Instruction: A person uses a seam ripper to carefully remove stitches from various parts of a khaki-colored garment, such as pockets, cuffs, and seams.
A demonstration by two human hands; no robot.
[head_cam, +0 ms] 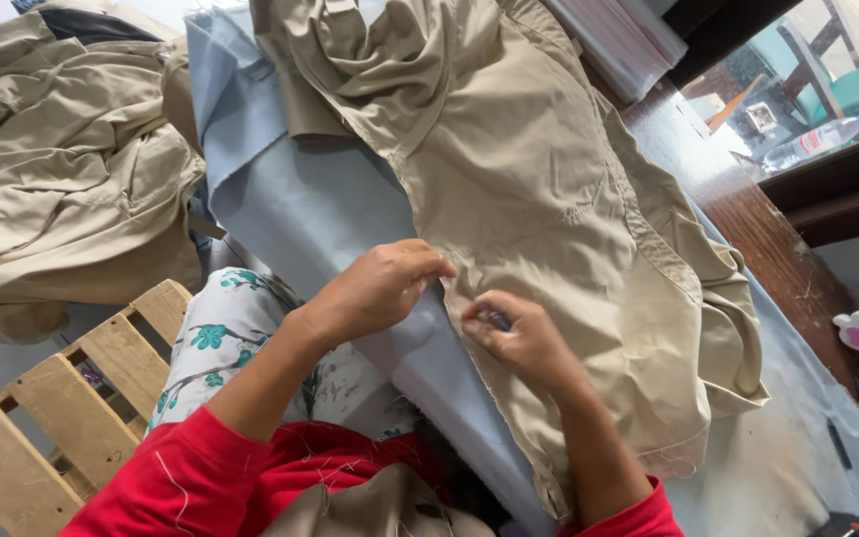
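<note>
Hands, left [380, 288] and right [519, 336], pinch khaki garment [549, 199] edge between them (fingers closed).

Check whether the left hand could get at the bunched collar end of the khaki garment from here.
Probably yes: left hand pinches the khaki garment edge, and only flat cloth lies before the bunched collar end.

The garment [549, 199] at centre frame is plain khaki, lying on a pale grey-blue cloth [310, 209]. At lower left, red sleeves [191, 477] meet white fabric [241, 338] with a teal floral print, beside a pale wooden pallet [72, 398].
</note>
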